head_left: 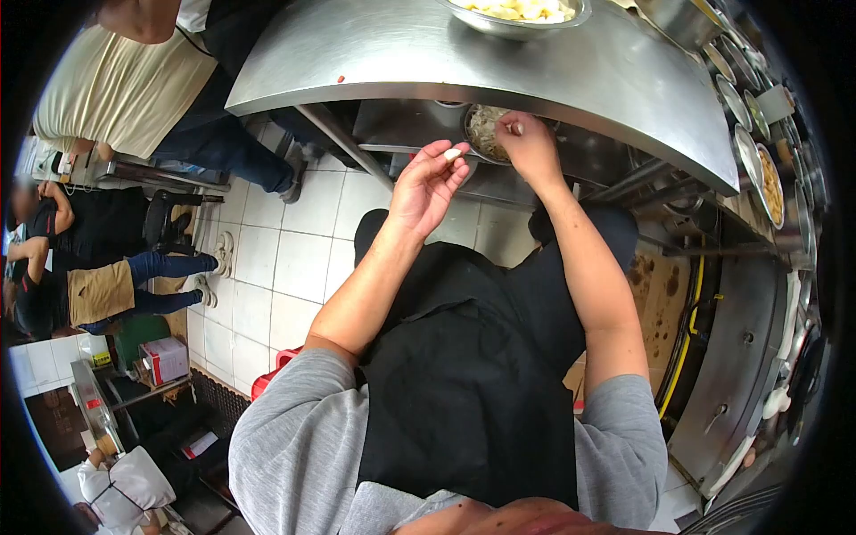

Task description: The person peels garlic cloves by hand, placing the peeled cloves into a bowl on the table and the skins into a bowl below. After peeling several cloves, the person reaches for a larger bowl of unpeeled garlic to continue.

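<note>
My left hand [426, 189] is turned palm up, its thumb and fingertips closed on a small pale garlic clove [452, 155]. To its right, my right hand [532, 152] reaches under the edge of the steel table [571, 76], fingers curled into a pinch. A small pale spot shows at those fingertips, too small to name. Below and partly behind the right hand, a round bowl holds whitish, papery-looking bits [484, 132] on the lower shelf [392, 125]. The two hands are apart.
A metal bowl [526, 28] of pale yellow chunks stands on the table. Several ingredient bowls [769, 187] line the right side, near a steel unit [727, 383] and a yellow pipe [692, 330]. A person in a cream shirt [134, 89] stands at left; other people are farther back.
</note>
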